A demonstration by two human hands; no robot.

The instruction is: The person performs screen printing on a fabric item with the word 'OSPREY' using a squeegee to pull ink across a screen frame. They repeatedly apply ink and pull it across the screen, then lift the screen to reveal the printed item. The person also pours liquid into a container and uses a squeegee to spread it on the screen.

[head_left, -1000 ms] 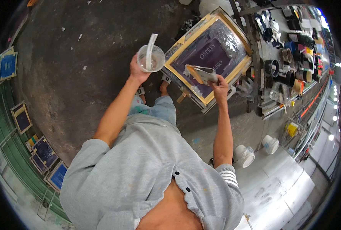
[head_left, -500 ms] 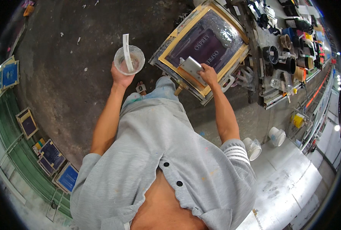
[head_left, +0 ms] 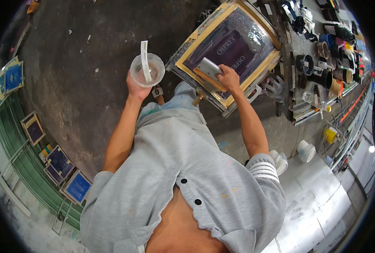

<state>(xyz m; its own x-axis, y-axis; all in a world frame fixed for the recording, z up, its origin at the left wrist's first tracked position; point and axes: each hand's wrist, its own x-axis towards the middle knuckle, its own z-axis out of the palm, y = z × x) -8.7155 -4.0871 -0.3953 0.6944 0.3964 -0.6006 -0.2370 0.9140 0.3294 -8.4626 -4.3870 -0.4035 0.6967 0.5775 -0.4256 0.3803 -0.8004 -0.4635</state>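
My left hand (head_left: 137,87) is closed round a clear plastic tub (head_left: 157,67) with a little pale stuff in it. A white flat stirring stick (head_left: 144,59) leans in the tub and rises over its far rim. At the right, my right hand (head_left: 228,79) grips a squeegee (head_left: 209,69) with a silvery handle and an orange-brown lower edge. The squeegee is at the near end of a screen printing frame (head_left: 183,64), over its dark mesh. Light lettering shows on the mesh, and a wet, shiny patch lies toward the far right corner.
Right of the frame, a bench (head_left: 295,116) carries several dark tubs (head_left: 304,64), cups and a clear container (head_left: 313,96). White buckets (head_left: 306,151) stand on the floor at lower right. Several screens (head_left: 77,186) lean along the green strip at left. A plastic bag (head_left: 274,89) hangs by the bench.
The squeegee in my right hand has shifted slightly left against the frame and tilted a little. My left hand keeps hold of the tub. The whole view has moved slightly.
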